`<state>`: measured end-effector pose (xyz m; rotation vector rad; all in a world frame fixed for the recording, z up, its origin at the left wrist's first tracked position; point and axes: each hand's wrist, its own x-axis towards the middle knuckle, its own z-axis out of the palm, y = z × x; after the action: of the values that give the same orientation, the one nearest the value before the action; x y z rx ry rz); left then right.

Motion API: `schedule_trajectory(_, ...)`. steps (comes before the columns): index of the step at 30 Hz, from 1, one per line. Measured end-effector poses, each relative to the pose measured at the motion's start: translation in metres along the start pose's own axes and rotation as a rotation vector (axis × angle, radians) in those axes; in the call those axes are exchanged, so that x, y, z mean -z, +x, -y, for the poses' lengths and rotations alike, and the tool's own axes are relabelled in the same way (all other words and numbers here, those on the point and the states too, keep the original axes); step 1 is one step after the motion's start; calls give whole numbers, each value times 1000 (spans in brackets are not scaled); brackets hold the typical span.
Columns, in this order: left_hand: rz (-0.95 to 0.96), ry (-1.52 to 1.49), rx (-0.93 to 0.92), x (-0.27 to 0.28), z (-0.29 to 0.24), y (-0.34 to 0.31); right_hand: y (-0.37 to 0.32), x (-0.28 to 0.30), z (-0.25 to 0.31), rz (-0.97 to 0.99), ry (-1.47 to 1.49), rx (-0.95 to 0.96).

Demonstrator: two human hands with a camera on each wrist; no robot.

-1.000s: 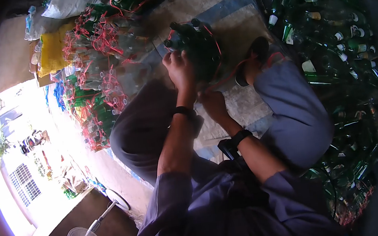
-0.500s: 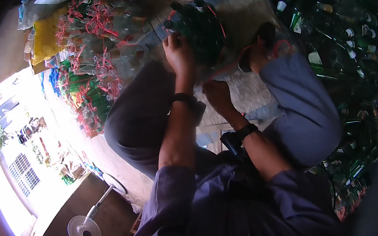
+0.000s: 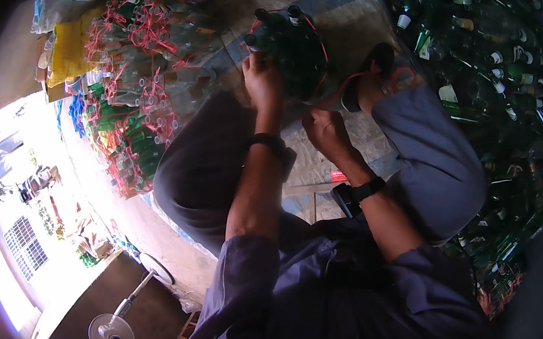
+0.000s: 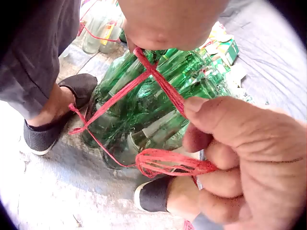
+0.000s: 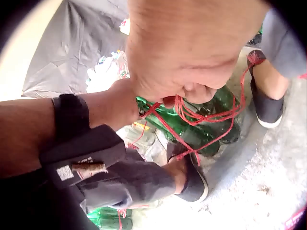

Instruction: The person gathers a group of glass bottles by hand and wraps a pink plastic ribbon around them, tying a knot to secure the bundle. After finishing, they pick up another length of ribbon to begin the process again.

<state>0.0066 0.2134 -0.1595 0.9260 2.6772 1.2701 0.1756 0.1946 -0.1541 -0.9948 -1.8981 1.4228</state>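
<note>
Red string [image 4: 158, 81] runs taut over a bundle of green bottles [image 3: 294, 46] that stands upright on the floor [image 3: 333, 8], necks up and packed side by side, between the person's two dark shoes [image 3: 368, 75]. Whether the bottles hold anything cannot be told. The left hand [image 3: 263, 80] is at the top edge of the bundle, its fingertips pinching the string right against the glass. The right hand [image 3: 326, 130] sits just beside the bundle, nearer the body, fingers curled into a fist around a small coil of the same string, from which a strand leads to the other hand. Another loop of it hangs round the lower bodies of the bottles. On the person's left lie many tied bundles [image 3: 140, 70] of clear and green bottles, bound with the same red cord, next to a yellow sack [image 3: 67, 55]. On the right is a loose heap of green bottles [image 3: 491, 44], lying on their sides.
</note>
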Motion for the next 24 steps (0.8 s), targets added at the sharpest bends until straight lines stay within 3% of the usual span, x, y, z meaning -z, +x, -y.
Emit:
schedule_trajectory(4, -12, -5, -8, 1, 1, 0, 14, 15, 11, 65, -166, -1)
schedule_trajectory(10, 22, -58, 77, 2, -2, 1, 37, 30, 28, 112, -340, 167)
schedule_trajectory(12, 42, -92, 132, 3, -3, 2, 50, 34, 34, 175, -429, 72)
schedule_trajectory(16, 6, -52, 77, 2, 0, 0, 68, 34, 32, 211, -453, 70)
schedule_trajectory(19, 3, -25, 46, 1, 2, 0, 73, 32, 19, 183, -454, 106)
schedule_trajectory(24, -6, -51, 23, 3, 2, 2, 64, 31, 5, 127, -427, -30)
